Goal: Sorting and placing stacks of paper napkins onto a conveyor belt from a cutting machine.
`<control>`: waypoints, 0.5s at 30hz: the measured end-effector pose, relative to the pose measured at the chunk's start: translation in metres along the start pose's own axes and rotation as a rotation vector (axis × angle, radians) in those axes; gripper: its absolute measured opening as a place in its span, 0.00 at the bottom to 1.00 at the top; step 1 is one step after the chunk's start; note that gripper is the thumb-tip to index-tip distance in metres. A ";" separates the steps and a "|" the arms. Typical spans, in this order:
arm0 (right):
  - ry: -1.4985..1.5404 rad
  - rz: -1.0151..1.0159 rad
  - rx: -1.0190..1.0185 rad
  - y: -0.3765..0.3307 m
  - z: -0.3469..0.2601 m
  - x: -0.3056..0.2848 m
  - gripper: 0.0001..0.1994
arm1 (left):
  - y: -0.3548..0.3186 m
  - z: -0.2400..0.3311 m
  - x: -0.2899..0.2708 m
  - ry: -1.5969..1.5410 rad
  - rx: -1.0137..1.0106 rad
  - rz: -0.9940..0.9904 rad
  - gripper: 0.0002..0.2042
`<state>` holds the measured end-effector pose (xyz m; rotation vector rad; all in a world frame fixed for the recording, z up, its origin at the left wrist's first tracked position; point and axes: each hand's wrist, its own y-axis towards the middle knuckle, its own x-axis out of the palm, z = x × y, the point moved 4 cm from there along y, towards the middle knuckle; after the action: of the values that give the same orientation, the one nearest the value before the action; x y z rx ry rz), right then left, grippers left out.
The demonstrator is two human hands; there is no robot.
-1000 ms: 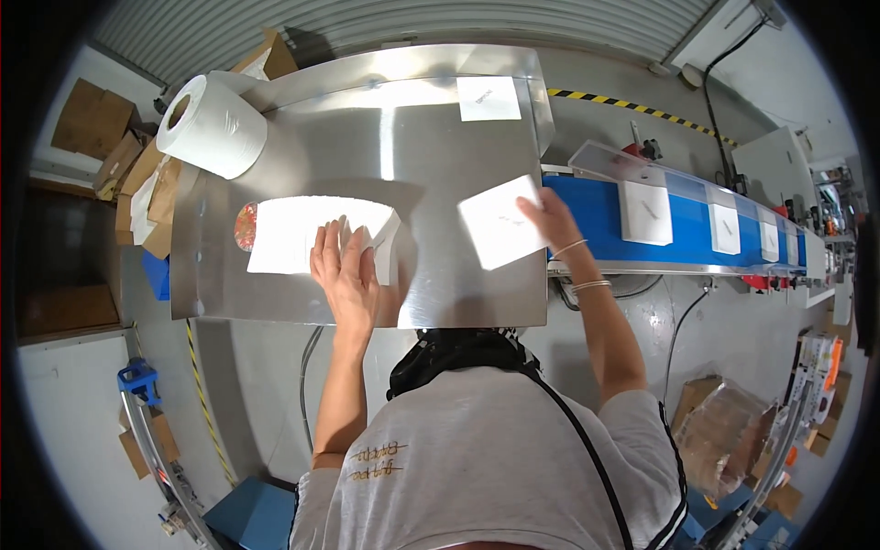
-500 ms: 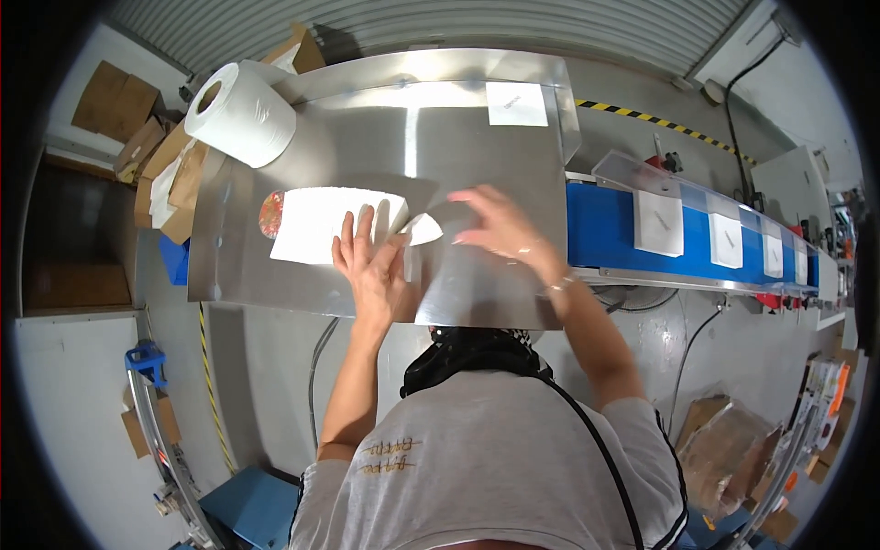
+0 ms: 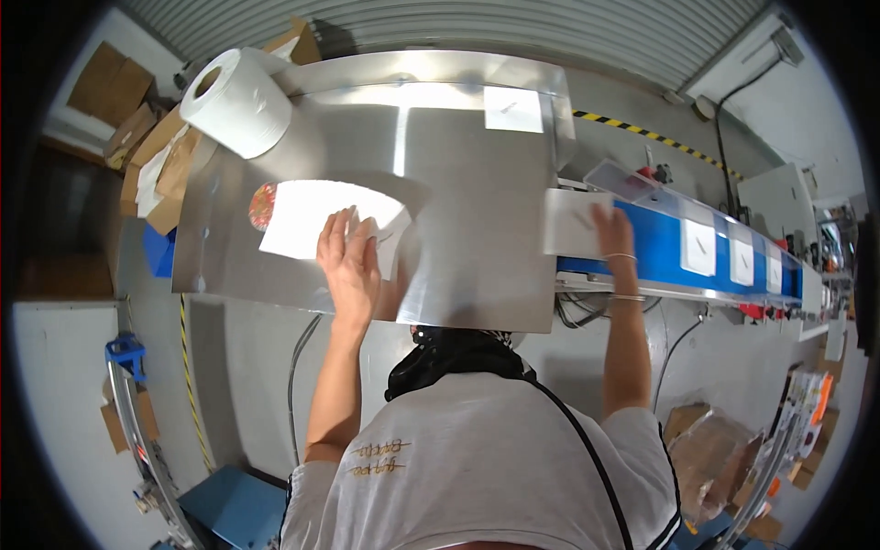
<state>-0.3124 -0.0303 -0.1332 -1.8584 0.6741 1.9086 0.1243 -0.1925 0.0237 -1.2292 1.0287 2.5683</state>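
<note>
Hands [image 3: 349, 266] [image 3: 607, 229] flat on white sheets [image 3: 316, 218] [image 3: 575, 223]

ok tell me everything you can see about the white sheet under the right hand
The white sheet is a thin, flat, roughly square piece, paper or a slim packet by its look. It lies at the near end of the blue conveyor belt, overlapping the edge of the steel table. The right hand presses flat on its right part. Similar white sheets sit spaced further down the belt.

Left hand [image 3: 348, 266] lies flat on white sheets [image 3: 316, 218]; right hand [image 3: 608, 231] presses a white sheet [image 3: 570, 223] at the blue conveyor [image 3: 660, 252].
</note>
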 end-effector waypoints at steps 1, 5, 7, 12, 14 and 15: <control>0.597 -0.285 0.474 -0.004 -0.002 -0.048 0.33 | -0.003 -0.005 -0.003 0.040 -0.010 0.003 0.13; 0.153 0.395 0.213 -0.019 -0.042 -0.103 0.26 | -0.001 0.000 0.001 0.060 -0.006 -0.013 0.13; 0.637 0.240 -0.169 -0.010 -0.096 -0.095 0.24 | -0.001 0.002 0.002 0.049 0.033 -0.030 0.12; 1.192 -0.431 -0.597 -0.025 -0.274 -0.128 0.25 | 0.002 0.006 -0.001 0.056 0.097 -0.110 0.13; 1.036 -0.164 -0.764 -0.014 -0.291 -0.085 0.25 | 0.007 0.013 0.001 0.047 0.092 -0.153 0.17; 0.894 -0.065 -0.818 -0.013 -0.293 -0.088 0.25 | 0.008 0.012 0.000 0.035 0.054 -0.158 0.19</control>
<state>-0.0639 -0.1868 -0.0475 -3.2407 -0.0083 1.3031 0.1139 -0.1917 0.0335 -1.2912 0.9598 2.3934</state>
